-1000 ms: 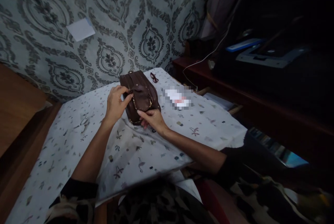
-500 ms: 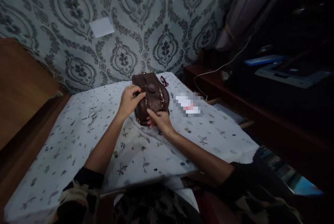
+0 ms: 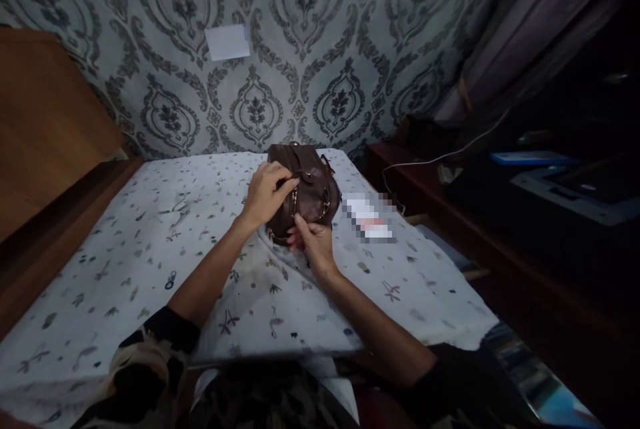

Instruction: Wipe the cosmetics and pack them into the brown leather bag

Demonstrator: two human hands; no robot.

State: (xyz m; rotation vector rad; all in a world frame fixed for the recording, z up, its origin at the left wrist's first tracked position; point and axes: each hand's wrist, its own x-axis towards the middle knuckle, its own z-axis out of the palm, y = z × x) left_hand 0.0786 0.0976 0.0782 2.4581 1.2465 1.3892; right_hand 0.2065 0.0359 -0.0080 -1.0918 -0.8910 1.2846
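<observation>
A brown leather bag [image 3: 313, 192] with gold zips stands near the back of a table covered in a white patterned cloth [image 3: 145, 242]. My left hand [image 3: 267, 192] is closed on the bag's upper left side, thumb and fingers pinched by a zip. Lower down, my right hand [image 3: 313, 240] grips the bag's near edge, its thumb on the front and the fingers curled beneath. The exact part between the fingers of each hand is too small to make out.
A blurred white and red item [image 3: 370, 219] lies right of the bag. Dark glasses [image 3: 327, 163] show behind it. A white cable [image 3: 450, 154] runs over the dark red furniture at right. A wooden panel [image 3: 45, 122] stands at left, a white card [image 3: 227, 42] on the wall.
The view has shifted, so the bag and both hands appear a little further right. Both hands keep nearly the same hold on the bag.
</observation>
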